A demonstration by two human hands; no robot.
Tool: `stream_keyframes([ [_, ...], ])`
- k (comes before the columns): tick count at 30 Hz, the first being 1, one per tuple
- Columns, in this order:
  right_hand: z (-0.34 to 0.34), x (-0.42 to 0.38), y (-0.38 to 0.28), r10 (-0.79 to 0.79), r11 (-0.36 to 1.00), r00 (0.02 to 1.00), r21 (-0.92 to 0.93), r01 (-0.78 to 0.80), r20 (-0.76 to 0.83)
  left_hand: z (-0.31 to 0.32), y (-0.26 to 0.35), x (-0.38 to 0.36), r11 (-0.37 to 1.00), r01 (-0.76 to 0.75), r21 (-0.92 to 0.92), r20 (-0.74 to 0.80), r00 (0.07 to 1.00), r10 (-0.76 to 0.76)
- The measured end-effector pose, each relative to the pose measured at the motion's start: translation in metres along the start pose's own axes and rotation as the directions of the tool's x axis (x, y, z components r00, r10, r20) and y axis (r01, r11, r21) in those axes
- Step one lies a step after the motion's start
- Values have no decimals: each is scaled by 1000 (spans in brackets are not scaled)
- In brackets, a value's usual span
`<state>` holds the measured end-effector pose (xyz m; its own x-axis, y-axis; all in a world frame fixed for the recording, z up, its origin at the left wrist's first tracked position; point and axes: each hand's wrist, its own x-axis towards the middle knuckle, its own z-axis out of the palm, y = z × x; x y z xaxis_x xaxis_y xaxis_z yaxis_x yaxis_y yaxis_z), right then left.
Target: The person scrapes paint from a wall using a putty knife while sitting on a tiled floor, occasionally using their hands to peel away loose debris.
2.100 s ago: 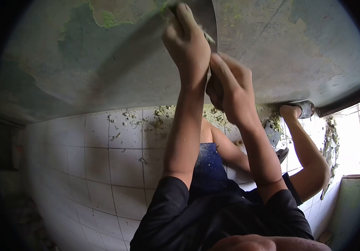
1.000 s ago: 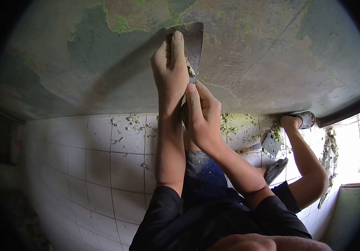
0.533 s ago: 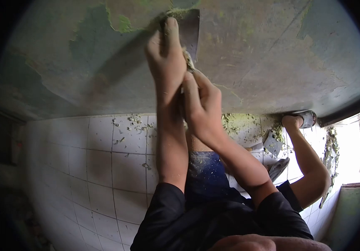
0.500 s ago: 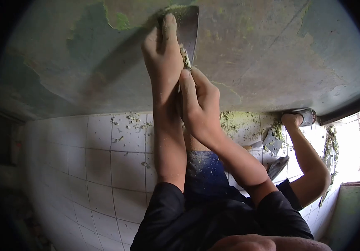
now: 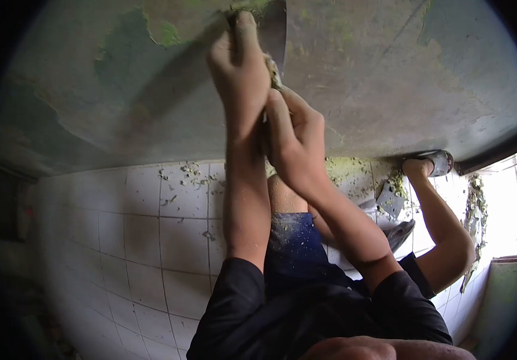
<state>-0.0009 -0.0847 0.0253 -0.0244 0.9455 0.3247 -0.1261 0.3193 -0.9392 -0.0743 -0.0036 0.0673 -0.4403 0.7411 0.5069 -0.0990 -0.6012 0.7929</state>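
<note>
A wide metal scraper blade (image 5: 275, 37) lies against the wall (image 5: 354, 90), whose surface is patchy grey-green with bits of peeling paint. My left hand (image 5: 240, 57) is closed on the scraper at its upper left side, with the thumb pointing up toward the blade's edge. Just below and to the right, my right hand (image 5: 297, 135) is closed round the lower part of the scraper, which my fingers mostly hide. Pale and green paint flakes (image 5: 273, 72) cling to the tool between the two hands.
White floor tiles (image 5: 183, 237) below carry scattered paint flakes (image 5: 192, 174). A grey scraper plate (image 5: 390, 200) lies near my sandalled foot (image 5: 435, 163) at the right. My blue shorts (image 5: 297, 246) are dusted with flakes. A strip of debris (image 5: 476, 210) runs along the far right.
Both hands and the scraper have shifted slightly up and to the right along the wall. More of my knee shows below them.
</note>
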Motion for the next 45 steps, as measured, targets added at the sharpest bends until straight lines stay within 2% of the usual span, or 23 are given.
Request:
stream_keyframes([
  [1, 2, -1, -1, -30, 999, 1000, -16, 30, -7, -3, 11, -3, 987, 155, -51, 25, 988, -154],
  [2, -1, -3, -1, -9, 999, 1000, 35, 10, -8, -5, 3, -4, 998, 56, -3, 29, 998, -56],
  [5, -14, -10, -3, 97, 993, 995, 63, -95, -18, 7, -7, -17, 997, 42, 71, -47, 998, -39],
  [6, -15, 0, -6, 40, 998, 999, -54, -41, -29, 10, -17, -6, 1000, -6, 4, -55, 998, 6],
  [7, -13, 11, -12, 42, 998, 999, -55, -43, -31, 12, 0, 1, 989, -148, -4, -18, 989, 148],
  [9, -6, 21, -22, -87, 994, 996, -64, 89, 36, 7, 27, 10, 997, 44, -56, -1, 999, -44],
  [10, -11, 14, -27, -64, 997, 997, -45, 66, 52, 11, 26, 7, 992, 66, -106, -32, 997, -70],
  [13, -21, -8, -19, 49, 997, 998, 65, -47, -29, 20, -5, -17, 1000, 12, -26, -67, 998, -13],
  [17, -15, -1, -33, 32, 998, 999, 51, -33, 15, 18, 13, -7, 982, 153, -109, -32, 987, -157],
  [20, -28, -9, -29, 119, 991, 993, 60, -120, 29, 22, 9, -19, 984, 163, -75, -66, 984, -168],
  [21, -29, -7, -31, 122, 990, 992, 68, -123, 22, 24, 4, -21, 981, 181, -77, -95, 978, -188],
  [23, -31, 4, -33, 101, 994, 994, -42, -99, 30, 26, -9, -7, 991, 67, -113, -111, 991, -79],
  [25, -26, 3, -38, 87, 995, 996, 37, -88, 30, 22, 8, -8, 975, 165, -149, -54, 983, -174],
  [26, -32, 4, -30, 40, 999, 999, -26, -40, 23, 24, 9, -14, 963, 192, -190, -50, 978, -205],
  [29, -44, -1, -38, 144, 989, 988, 10, -144, 51, 33, -7, -20, 998, 60, -14, -119, 991, -62],
  [30, -43, 10, -46, 103, 990, 993, -101, -97, 55, 37, -10, -9, 989, 32, -144, -124, 991, -50],
  [31, -42, 16, -52, 117, 988, 992, -104, -112, 43, 37, -1, 6, 991, -37, -129, -141, 990, 19],
  [33, -32, 24, -59, -17, 996, 995, -89, 26, 98, 33, 21, 5, 991, -8, -135, -101, 995, -6],
  [35, -31, 12, -57, -41, 999, 995, -30, 44, 95, 32, 19, 5, 992, 34, -121, -95, 994, -45],
  [37, -39, -3, -54, 80, 997, 997, -1, -80, -20, 44, 5, -14, 995, 86, -56, -131, 987, -92],
  [39, -46, 5, -53, 111, 994, 993, -19, -111, 28, 44, 2, -12, 996, 84, -30, -155, 984, -88],
  [41, -42, 4, -60, 61, 995, 998, -78, -59, 29, 37, 7, -3, 982, 138, -132, -42, 989, -145],
  [45, -52, 0, -66, 184, 983, 982, -23, -183, 41, 49, 13, -16, 961, 229, -157, -89, 966, -244],
])
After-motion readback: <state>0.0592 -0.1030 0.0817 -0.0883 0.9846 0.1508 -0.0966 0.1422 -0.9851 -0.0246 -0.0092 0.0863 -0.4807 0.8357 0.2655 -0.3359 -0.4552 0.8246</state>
